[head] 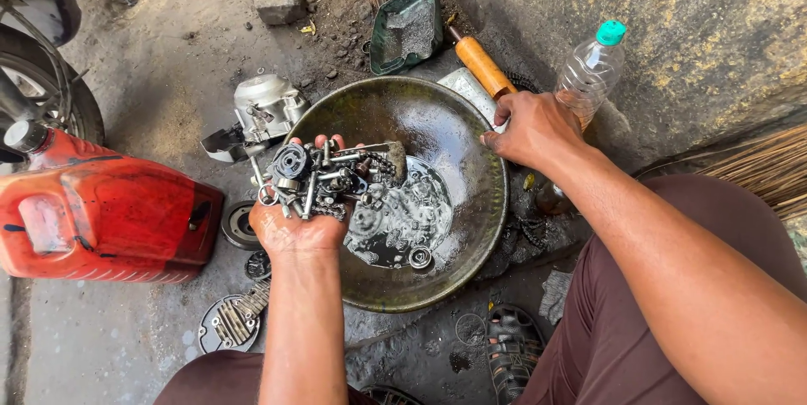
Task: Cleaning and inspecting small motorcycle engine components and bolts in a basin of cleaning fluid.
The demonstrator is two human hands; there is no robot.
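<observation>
My left hand [296, 224] is palm up over the near left rim of a wide, dark metal basin [471, 123]. It cups a heap of small greasy metal parts [315, 178]: bolts, nuts, a round gear-like piece and a short chain. My right hand [531, 129] rests on the basin's far right rim, fingers curled over the edge. In the basin's bottom lie more small metal parts [403, 220] in a shallow pool of dark oily liquid.
A red plastic jerry can [101, 211] lies at left beside a wheel [42, 85]. A silver engine casing [265, 106], round finned cover [229, 325], green dustpan [408, 26], orange-handled tool [483, 64], clear bottle [593, 64] and broom bristles [769, 169] surround the basin. My sandalled foot [513, 350] is below.
</observation>
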